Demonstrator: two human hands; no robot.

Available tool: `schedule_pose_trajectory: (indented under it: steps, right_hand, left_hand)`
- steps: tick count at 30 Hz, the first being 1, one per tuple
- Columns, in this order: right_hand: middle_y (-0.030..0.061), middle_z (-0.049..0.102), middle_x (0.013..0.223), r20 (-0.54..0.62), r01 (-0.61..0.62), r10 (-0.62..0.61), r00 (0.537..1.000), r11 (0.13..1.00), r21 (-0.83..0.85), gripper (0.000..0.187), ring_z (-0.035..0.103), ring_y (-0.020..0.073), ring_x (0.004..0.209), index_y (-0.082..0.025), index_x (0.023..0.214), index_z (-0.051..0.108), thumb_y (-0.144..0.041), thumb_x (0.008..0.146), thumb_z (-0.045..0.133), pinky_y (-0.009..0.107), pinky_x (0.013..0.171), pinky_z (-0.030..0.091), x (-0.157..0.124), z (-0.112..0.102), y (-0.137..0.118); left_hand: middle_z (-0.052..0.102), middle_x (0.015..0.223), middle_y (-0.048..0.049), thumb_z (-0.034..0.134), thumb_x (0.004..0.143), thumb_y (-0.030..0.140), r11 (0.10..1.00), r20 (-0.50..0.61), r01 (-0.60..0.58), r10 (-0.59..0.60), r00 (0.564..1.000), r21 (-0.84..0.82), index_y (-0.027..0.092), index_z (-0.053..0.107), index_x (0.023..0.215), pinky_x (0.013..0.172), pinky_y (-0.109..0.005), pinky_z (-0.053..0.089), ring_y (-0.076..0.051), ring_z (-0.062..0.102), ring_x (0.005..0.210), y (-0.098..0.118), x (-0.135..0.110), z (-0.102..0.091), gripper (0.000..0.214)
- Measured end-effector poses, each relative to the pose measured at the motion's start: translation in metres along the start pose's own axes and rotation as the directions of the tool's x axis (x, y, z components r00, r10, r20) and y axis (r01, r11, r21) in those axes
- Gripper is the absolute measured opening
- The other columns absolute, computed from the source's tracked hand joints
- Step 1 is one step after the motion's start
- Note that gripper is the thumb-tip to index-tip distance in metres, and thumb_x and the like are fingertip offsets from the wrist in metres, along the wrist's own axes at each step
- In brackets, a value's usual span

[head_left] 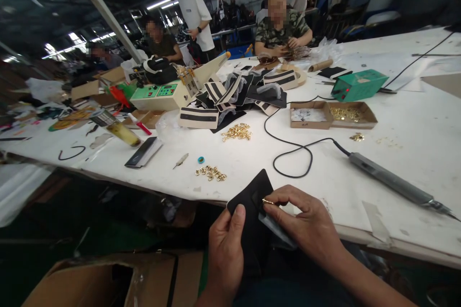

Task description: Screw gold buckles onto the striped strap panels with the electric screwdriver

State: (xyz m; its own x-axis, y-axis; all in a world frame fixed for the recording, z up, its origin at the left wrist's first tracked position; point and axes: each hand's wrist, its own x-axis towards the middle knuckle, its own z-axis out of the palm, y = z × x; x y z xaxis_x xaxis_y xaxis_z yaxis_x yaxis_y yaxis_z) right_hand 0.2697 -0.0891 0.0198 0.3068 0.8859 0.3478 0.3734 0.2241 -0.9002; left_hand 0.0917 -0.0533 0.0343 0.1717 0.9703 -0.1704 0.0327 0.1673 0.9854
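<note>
My left hand (226, 244) grips the lower edge of a black fabric piece (252, 192), thumb pressed on its face, at the near edge of the white table (396, 163). My right hand (306, 223) pinches a small gold ring (267, 201) against the same piece, fingers curled. A small pile of gold rings (211, 173) lies just beyond on the table, and a bigger heap of gold rings (236, 132) sits farther back.
A grey pen-shaped corded tool (392, 182) lies to the right, its black cable (291, 146) looping across the table. Two shallow cardboard trays (333, 115), a green box (358, 85), striped fabric pieces (230, 96) and a green-topped machine (162, 96) stand behind. Several people work across the table. An open carton (104, 278) sits below.
</note>
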Motion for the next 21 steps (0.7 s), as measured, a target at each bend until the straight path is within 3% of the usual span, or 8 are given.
schedule_pose_trajectory:
  steps: [4, 11, 17, 21]
  right_hand:
    - [0.0, 0.076, 0.09, 0.014, 0.053, -0.053, 0.999, 0.999, -0.004, 0.007, 0.07, 0.0143, 0.08, -0.025, 0.095, 0.078, -0.019, 0.092, 0.077, 0.024, 0.075, 0.055, 0.001, 0.004, 0.001]
    - [-0.0002, 0.075, 0.086, 0.011, 0.091, -0.091, 0.996, 0.996, -0.024, 0.006, 0.07, 0.0144, 0.079, -0.024, 0.092, 0.077, -0.018, 0.092, 0.075, 0.025, 0.074, 0.054, 0.002, 0.01, -0.002]
    - [0.001, 0.076, 0.088, 0.02, 0.02, -0.019, 1.0, 0.999, -0.04, 0.007, 0.072, 0.0163, 0.081, -0.024, 0.09, 0.076, -0.021, 0.094, 0.072, 0.026, 0.076, 0.055, -0.002, 0.015, -0.002]
    - [0.0002, 0.077, 0.084, -0.021, 0.034, -0.037, 0.999, 0.992, -0.124, 0.008, 0.073, 0.0169, 0.076, -0.025, 0.087, 0.074, -0.028, 0.094, 0.073, 0.025, 0.072, 0.056, -0.006, 0.017, 0.002]
  left_hand:
    - [0.077, 0.084, -0.0051, 0.068, 0.094, 0.056, 0.998, 0.003, -0.029, 0.029, 1.0, 0.055, 0.015, 0.081, 0.108, 0.088, -0.031, 0.056, -0.02, 0.066, 0.076, 0.005, 0.0, 0.001, 0.045]
    - [0.079, 0.094, -0.0068, 0.067, 0.095, 0.055, 0.994, 0.015, -0.059, 0.058, 0.998, 0.092, 0.014, 0.081, 0.11, 0.083, -0.028, 0.055, -0.021, 0.068, 0.083, 0.0, -0.002, -0.001, 0.045]
    - [0.081, 0.098, -0.0095, 0.068, 0.092, 0.058, 0.995, 0.025, -0.039, 0.037, 0.999, 0.09, 0.015, 0.082, 0.11, 0.086, -0.031, 0.057, -0.025, 0.072, 0.087, 0.003, -0.01, 0.004, 0.049]
    - [0.082, 0.102, -0.0112, 0.069, 0.087, 0.066, 0.998, -0.035, -0.034, 0.037, 0.999, 0.062, 0.016, 0.084, 0.107, 0.084, -0.031, 0.06, -0.029, 0.074, 0.091, -0.003, -0.015, 0.004, 0.056]
